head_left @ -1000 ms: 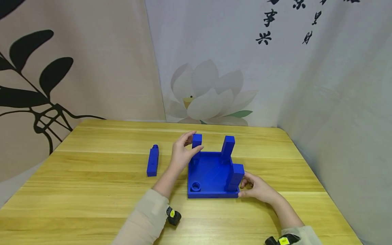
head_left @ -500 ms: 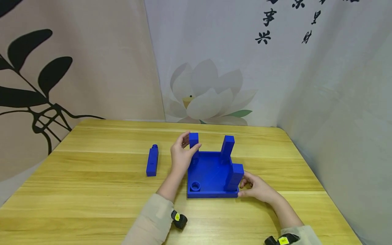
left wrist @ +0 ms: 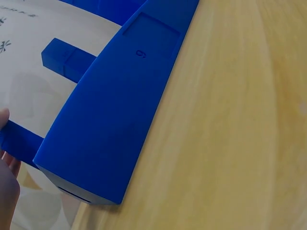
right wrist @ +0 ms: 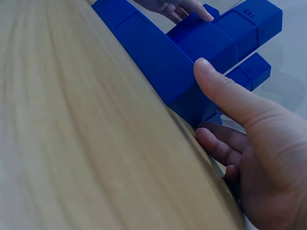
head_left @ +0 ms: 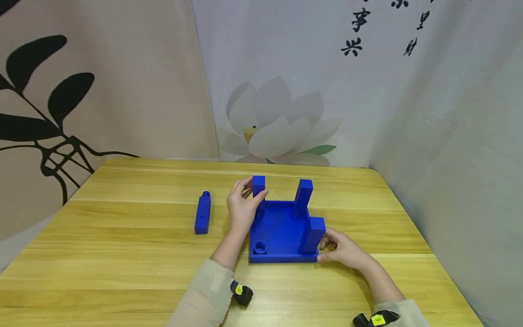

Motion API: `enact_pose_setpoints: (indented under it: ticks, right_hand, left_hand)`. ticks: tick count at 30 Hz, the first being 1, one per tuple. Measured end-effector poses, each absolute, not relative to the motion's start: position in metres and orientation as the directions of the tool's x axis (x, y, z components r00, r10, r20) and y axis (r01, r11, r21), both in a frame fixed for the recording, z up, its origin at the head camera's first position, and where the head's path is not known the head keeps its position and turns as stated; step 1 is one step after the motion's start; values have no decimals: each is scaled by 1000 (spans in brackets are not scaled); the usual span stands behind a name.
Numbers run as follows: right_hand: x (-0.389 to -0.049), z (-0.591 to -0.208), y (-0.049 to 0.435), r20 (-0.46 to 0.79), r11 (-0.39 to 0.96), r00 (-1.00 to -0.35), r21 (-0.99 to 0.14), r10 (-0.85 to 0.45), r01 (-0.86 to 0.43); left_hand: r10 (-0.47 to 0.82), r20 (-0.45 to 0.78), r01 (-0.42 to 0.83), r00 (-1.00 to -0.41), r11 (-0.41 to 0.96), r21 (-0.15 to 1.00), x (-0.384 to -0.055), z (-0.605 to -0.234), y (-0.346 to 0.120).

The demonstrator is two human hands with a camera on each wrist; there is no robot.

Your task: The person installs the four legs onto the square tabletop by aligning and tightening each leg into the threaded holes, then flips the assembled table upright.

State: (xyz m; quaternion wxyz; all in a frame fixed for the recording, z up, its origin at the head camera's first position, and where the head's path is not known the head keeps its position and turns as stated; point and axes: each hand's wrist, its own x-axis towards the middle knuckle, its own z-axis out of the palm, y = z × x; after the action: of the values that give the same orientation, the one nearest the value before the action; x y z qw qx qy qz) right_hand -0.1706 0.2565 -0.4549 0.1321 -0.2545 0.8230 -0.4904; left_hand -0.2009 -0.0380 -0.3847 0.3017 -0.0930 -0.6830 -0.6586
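A blue square tray-like base (head_left: 282,234) lies on the table with its raised rim up. My left hand (head_left: 241,209) pinches the upright blue post (head_left: 258,185) at the base's far left corner, thumb on the near side. My right hand (head_left: 347,252) grips the base's near right corner; in the right wrist view its thumb (right wrist: 223,88) presses one side, with fingers curled at the other. Upright posts stand at the near right (head_left: 314,231) and far right (head_left: 303,195) corners. The near left corner shows a round socket (head_left: 260,248). The left post's lower end is partly hidden.
A loose blue post (head_left: 202,213) with a round knob at its far end lies on the wooden table (head_left: 122,254), left of the base. A printed curtain (head_left: 294,68) hangs behind the table, and another fabric wall (head_left: 457,136) stands along its right side.
My left hand has shifted slightly left with the post, which now stands straighter at the corner. My right hand stays at the base's near right corner.
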Motion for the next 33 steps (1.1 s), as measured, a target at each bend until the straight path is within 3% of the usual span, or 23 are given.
enact_pose_setpoints:
  ticks: [11, 19, 33]
  right_hand:
    - [-169, -451, 255, 34, 388, -834, -874, -550, -291]
    - [-169, -451, 255, 30, 384, -832, -877, -553, -287]
    - [-168, -450, 254, 45, 380, -828, -874, -558, -303]
  left_hand:
    - [-223, 524, 509, -822, 125, 852, -201, -382, -39]
    - [-182, 535, 520, -825, 123, 845, -223, -411, -40]
    - [-74, 521, 502, -850, 184, 845, -225, -416, -45]
